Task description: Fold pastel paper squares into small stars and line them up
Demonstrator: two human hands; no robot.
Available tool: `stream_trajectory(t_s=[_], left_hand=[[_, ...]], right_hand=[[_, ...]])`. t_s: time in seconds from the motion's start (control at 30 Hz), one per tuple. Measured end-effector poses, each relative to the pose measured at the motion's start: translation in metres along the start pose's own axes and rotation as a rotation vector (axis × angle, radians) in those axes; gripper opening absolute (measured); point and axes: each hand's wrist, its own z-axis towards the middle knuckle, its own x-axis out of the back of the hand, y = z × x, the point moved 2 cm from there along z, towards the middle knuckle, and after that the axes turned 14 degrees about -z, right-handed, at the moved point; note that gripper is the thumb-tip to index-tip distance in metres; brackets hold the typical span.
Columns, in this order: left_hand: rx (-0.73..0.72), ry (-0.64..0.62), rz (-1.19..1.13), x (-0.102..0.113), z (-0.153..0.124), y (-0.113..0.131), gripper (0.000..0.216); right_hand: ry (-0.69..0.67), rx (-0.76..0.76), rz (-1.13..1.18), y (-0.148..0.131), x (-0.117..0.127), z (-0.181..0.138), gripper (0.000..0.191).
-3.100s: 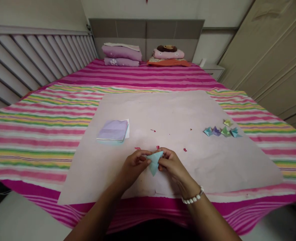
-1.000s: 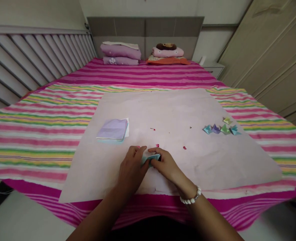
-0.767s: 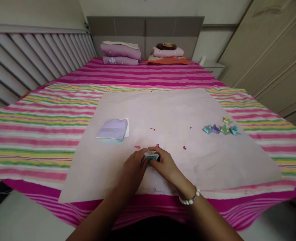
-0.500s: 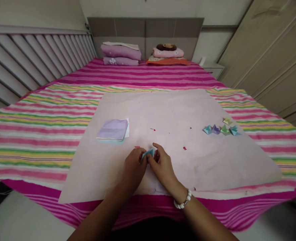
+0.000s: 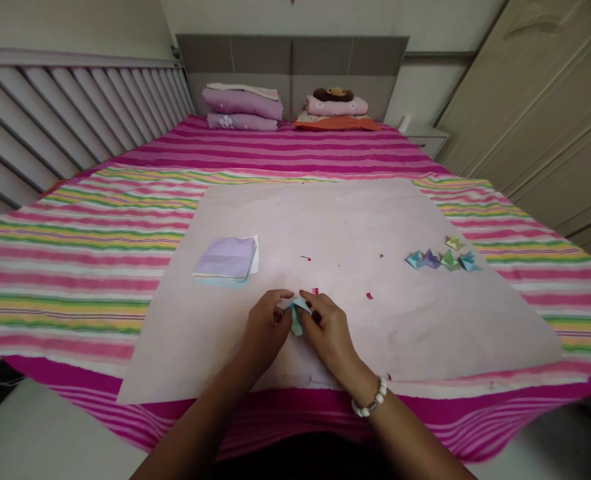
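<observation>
Between my two hands is a small folded piece of light blue paper (image 5: 297, 323), its flaps spread at the top and a pale point hanging down. My left hand (image 5: 267, 328) pinches its left side between thumb and fingers. On the opposite side, my right hand (image 5: 329, 325) grips the paper's right edge; a white bead bracelet circles that wrist. Fingertips hide part of the folds. Both hands are just above a large white sheet (image 5: 355, 220), near its front edge.
A stack of square coloured papers (image 5: 228, 259), lilac on top, lies at the left. Several small folded paper figures (image 5: 440, 259) sit in a cluster at the right. Little red scraps (image 5: 369, 296) dot the sheet. Behind, folded bedding (image 5: 244, 107) rests against the headboard.
The blue paper has gone from a compact shape to one with flaps opened and a point hanging lower. My fingers have shifted around it, and a red scrap now shows beyond my right hand.
</observation>
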Motion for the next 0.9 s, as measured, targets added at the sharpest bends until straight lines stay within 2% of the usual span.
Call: stream_trajectory(t_s=[0.13, 0.27, 0.37, 0.53, 0.67, 0.8, 0.9], left_hand=[[-0.003, -0.079, -0.084, 0.002, 0.002, 0.002, 0.024], [0.032, -0.142, -0.186, 0.002, 0.002, 0.001, 0.026], [0.061, -0.179, -0.323, 0.002, 0.002, 0.0, 0.028], [0.09, -0.221, -0.529, 0.003, 0.002, -0.001, 0.023], [0.155, -0.23, -0.587, 0.005, 0.002, -0.001, 0.022], [0.205, -0.246, -0.647, 0.008, 0.001, 0.001, 0.023], [0.241, -0.26, -0.709, 0.007, 0.001, 0.003, 0.033]], right_hand=[[0.012, 0.06, 0.052, -0.007, 0.008, 0.0, 0.033], [0.025, 0.038, 0.186, -0.007, 0.009, 0.003, 0.032], [0.026, -0.037, 0.339, -0.001, 0.005, 0.005, 0.028], [-0.051, -0.269, 0.657, 0.007, 0.001, 0.008, 0.031], [-0.134, -0.292, 0.735, 0.005, 0.006, 0.01, 0.016], [-0.205, -0.345, 0.82, 0.002, 0.011, 0.01, 0.019], [-0.225, -0.357, 0.905, 0.001, 0.015, 0.011, 0.017]])
